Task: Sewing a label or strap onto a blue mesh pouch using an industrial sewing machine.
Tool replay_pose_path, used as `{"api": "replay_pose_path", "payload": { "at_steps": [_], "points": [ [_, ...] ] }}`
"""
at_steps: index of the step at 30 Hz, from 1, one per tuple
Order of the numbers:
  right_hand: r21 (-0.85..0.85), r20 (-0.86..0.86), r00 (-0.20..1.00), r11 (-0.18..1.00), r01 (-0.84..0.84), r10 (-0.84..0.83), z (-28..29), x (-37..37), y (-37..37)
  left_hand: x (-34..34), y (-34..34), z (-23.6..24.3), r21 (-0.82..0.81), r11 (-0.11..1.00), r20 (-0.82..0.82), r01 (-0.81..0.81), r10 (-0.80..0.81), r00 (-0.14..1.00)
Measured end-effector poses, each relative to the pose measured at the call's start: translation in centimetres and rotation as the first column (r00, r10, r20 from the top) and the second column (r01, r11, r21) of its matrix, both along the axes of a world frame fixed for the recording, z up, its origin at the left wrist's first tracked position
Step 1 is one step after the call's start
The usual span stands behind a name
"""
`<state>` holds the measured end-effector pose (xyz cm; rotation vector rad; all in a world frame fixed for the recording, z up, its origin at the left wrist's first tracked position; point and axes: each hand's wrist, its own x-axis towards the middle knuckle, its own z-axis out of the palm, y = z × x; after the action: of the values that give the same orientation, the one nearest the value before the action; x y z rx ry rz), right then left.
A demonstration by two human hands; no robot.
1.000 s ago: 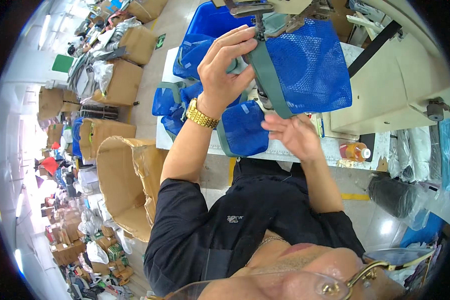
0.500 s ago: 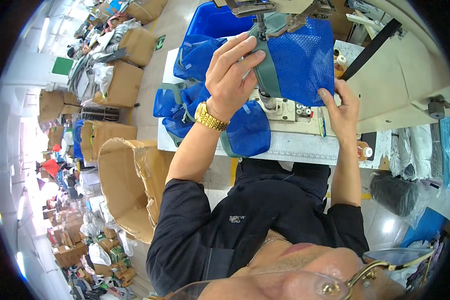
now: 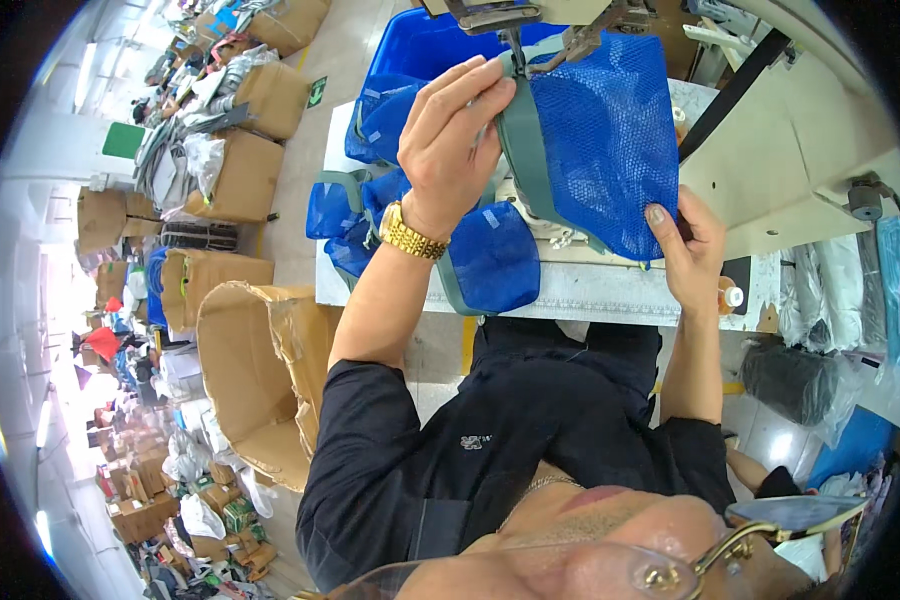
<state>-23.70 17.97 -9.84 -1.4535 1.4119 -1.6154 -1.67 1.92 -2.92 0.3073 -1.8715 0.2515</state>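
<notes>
left hand [image 3: 457, 140]: fingers closed over the grey-green strap [image 3: 530, 160] where it meets the top edge of the blue mesh piece [image 3: 610, 140]; gold watch [image 3: 411, 233] on the wrist.
right hand [image 3: 688, 245]: pinching the lower right corner of the mesh piece, thumb on top, other fingers behind the fabric.
mesh piece: held up, spread between both hands, just under the sewing machine head [image 3: 510, 15]; presser foot right above its top edge.
in the way: mesh hides most of the machine bed [image 3: 580, 245].
table [image 3: 590, 290]: more blue mesh pieces [image 3: 495, 265] hang over the front edge, left of the right hand.
behind: blue bin [image 3: 425, 45].
left, floor: open cardboard box [image 3: 255, 370], further boxes beyond.
</notes>
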Motion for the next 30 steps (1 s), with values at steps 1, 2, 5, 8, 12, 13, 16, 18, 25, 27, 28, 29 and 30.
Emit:
{"api": "replay_pose_path", "payload": {
  "at_steps": [1, 2, 5, 8, 12, 13, 16, 18, 25, 27, 28, 29, 30],
  "points": [
    [0.009, -0.005, 1.0, 1.0, 0.009, -0.009, 0.1, 0.0, 0.2, -0.1, -0.1, 0.0, -0.002, 1.0, -0.003, 0.002, -0.002, 1.0],
    [0.01, -0.006, 1.0, 1.0, 0.01, -0.01, 0.3, 0.1, 0.4, -0.2, -0.1, -0.1, 0.005, 1.0, -0.022, 0.014, -0.014, 1.0],
    [-0.025, -0.015, 0.999, 0.999, 0.028, -0.028, 1.2, 0.9, 0.9, -0.1, -0.3, -0.1, 0.028, 0.999, -0.04, 0.045, -0.044, 0.998],
    [0.003, 0.042, 0.999, 1.0, 0.023, -0.023, 1.8, 1.9, 1.7, 0.2, -0.5, 0.2, 0.04, 0.997, -0.024, 0.066, -0.065, 0.998],
    [-0.048, 0.01, 1.0, 0.999, 0.017, -0.016, 1.6, 2.9, 2.4, 0.3, -0.5, 0.3, 0.037, 0.993, -0.024, 0.11, -0.109, 0.994],
    [-0.05, 0.059, 0.998, 0.998, 0.031, -0.028, 1.8, 3.4, 2.5, 0.3, -0.6, 0.3, 0.046, 0.992, -0.014, 0.121, -0.121, 0.993],
    [-0.067, 0.106, 0.993, 0.996, 0.055, -0.048, 1.5, 3.2, 2.2, 0.4, -0.5, 0.2, 0.043, 0.994, -0.003, 0.1, -0.1, 0.995],
    [-0.092, 0.102, 0.994, 0.994, 0.057, -0.047, 2.1, 2.9, 1.8, 0.3, -0.4, 0.2, 0.035, 0.995, -0.001, 0.098, -0.098, 0.995],
    [-0.11, 0.1, 0.994, 0.993, 0.046, -0.035, 3.1, 3.3, 1.3, 0.6, -0.7, -0.2, 0.021, 0.995, 0.01, 0.095, -0.095, 0.995],
    [-0.09, 0.052, 0.998, 0.995, 0.04, -0.036, 3.5, 3.3, 1.4, 0.5, -0.5, -0.1, 0.033, 0.994, 0.008, 0.102, -0.102, 0.995],
    [-0.089, 0.05, 0.998, 0.995, 0.041, -0.037, 3.4, 3.1, 1.3, 0.5, -0.5, -0.1, 0.044, 0.993, 0.008, 0.107, -0.108, 0.994],
    [-0.109, 0.022, 0.999, 0.993, 0.042, -0.04, 3.2, 2.8, 1.0, 0.5, -0.5, -0.1, 0.044, 0.993, 0.008, 0.108, -0.108, 0.994],
    [-0.128, -0.006, 0.999, 0.991, 0.042, -0.043, 3.1, 2.7, 0.9, 0.5, -0.5, -0.1, 0.046, 0.992, 0.006, 0.115, -0.115, 0.993]
  ]
}}
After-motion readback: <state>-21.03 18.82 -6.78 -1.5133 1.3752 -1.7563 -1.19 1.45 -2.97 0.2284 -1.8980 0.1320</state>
